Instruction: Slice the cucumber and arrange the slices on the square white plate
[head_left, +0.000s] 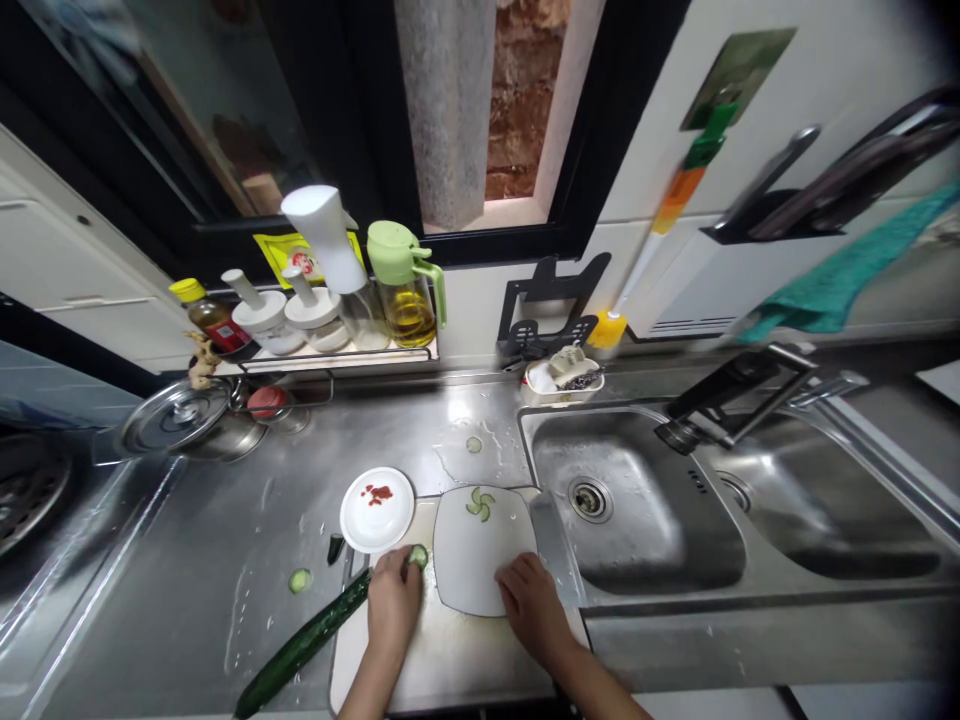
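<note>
My left hand (pixel 395 598) is closed at the left side of the cutting board (pixel 450 665), its fingertips on a cucumber slice (pixel 418 556). Beside that hand lies a long cucumber (pixel 307 640), its cut end close to my knuckles. A white squarish plate (pixel 472 560) rests on the board, with several thin cucumber pieces (pixel 481 504) fanned out near its far edge. My right hand (pixel 531 605) is over the plate's right rim with its fingers curled together; whatever is under the fingertips is hidden. A round white plate (pixel 367 535) holds small red pieces (pixel 376 495).
Loose cucumber slices (pixel 300 580) and a dark cucumber end (pixel 335 547) lie on the steel counter (pixel 187 560). To the right is a double sink (pixel 637 500) with a faucet (pixel 739 395). A condiment rack (pixel 352 358) and a lidded pot (pixel 187 420) stand at the back left.
</note>
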